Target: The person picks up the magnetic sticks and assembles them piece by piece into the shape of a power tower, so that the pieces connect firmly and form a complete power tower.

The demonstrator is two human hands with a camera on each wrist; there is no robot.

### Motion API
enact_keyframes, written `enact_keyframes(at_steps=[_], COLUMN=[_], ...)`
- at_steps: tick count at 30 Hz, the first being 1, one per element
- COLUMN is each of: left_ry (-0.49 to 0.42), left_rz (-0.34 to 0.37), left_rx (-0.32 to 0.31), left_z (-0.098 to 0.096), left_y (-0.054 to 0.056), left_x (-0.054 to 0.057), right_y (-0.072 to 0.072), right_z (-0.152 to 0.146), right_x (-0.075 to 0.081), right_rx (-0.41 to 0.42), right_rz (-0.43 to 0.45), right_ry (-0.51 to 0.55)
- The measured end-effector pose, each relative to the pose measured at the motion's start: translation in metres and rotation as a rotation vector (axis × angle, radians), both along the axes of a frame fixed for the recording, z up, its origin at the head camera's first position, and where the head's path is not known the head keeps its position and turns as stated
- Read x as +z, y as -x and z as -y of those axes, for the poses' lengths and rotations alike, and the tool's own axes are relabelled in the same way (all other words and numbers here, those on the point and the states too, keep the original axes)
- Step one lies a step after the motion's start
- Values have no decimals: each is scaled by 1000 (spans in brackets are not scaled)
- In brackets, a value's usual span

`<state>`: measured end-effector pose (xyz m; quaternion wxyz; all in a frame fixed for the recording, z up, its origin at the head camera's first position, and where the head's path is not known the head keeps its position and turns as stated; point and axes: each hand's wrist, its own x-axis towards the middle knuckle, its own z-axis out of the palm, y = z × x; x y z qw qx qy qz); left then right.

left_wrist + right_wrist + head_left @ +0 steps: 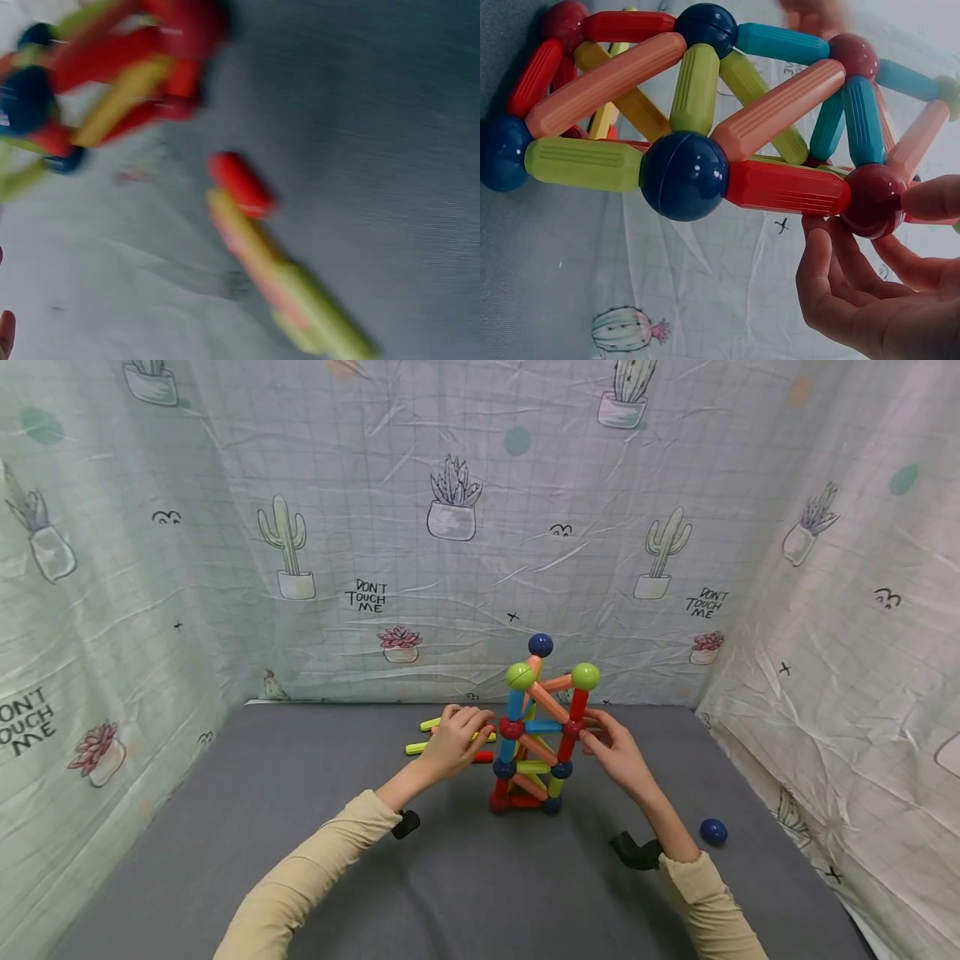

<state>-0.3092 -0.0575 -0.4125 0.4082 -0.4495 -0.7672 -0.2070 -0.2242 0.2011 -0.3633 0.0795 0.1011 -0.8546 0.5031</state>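
Observation:
A tower of magnetic rods and balls point(543, 727) stands on the table, with dark red, navy and light green balls joined by coloured rods. My right hand point(621, 758) is at its right side. In the right wrist view, the thumb and fingers pinch a dark red ball point(874, 199) at mid-height. My left hand point(453, 743) hovers just left of the tower, its fingers loosely bent and nothing visibly held. The left wrist view is blurred and shows only fingertips point(6, 334) at its edge. A navy ball point(541, 645) tops the tower's rear.
Loose yellow-green rods point(416, 748) and a red rod point(482, 757) lie behind and beside the left hand. A single navy ball point(713, 832) rests on the grey table point(315, 793) at the right. A cactus-print cloth point(337, 635) hangs around the back and sides.

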Motion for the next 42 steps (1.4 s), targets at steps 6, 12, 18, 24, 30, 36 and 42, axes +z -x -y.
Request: enact_keyframes(at_steps=[6, 12, 18, 24, 30, 36, 42], left_ry=[269, 599, 732, 751, 546, 182, -77], left_rz=[46, 35, 86, 108, 111, 0, -111], left_rx=[166, 236, 273, 345, 419, 376, 154], left_z=[12, 13, 12, 20, 35, 26, -1], left_y=[34, 48, 48, 45, 43, 28, -15], left_x=[-38, -64, -70, -65, -30, 51, 123], right_y=[-1, -3, -3, -3, 1, 1, 2], right_z=[0, 1, 2, 0, -3, -3, -1], right_x=[3, 4, 5, 6, 9, 14, 14], right_rx=[10, 18, 32, 32, 38, 44, 51], right_rz=[5, 16, 18, 9, -11, -33, -43], right_ry=[1, -6, -24, -43, -73, -54, -62])
